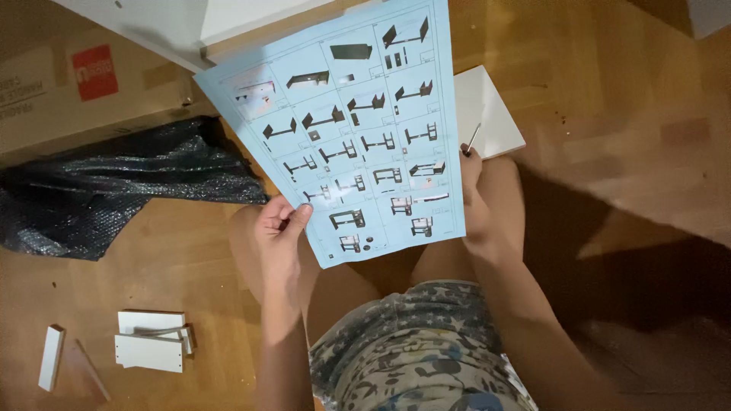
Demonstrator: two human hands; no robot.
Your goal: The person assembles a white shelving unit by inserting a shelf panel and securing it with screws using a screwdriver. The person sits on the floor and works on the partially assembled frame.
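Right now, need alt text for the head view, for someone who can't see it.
Seen from above, a seated person holds up a pale blue instruction sheet of furniture assembly diagrams, left hand pinching its lower edge, right hand at its right side with a thin metal tool. Around them on the wooden floor lie small white panels, black plastic wrap and a cardboard box.

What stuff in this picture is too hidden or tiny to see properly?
- Head view: most of the right hand is hidden behind the instruction sheet.
- The thin tool it holds is too small to identify.
- The sheet's small diagrams are too tiny to read.
- The white panel is partly covered by the sheet.
- The cardboard box is cut off by the left edge.
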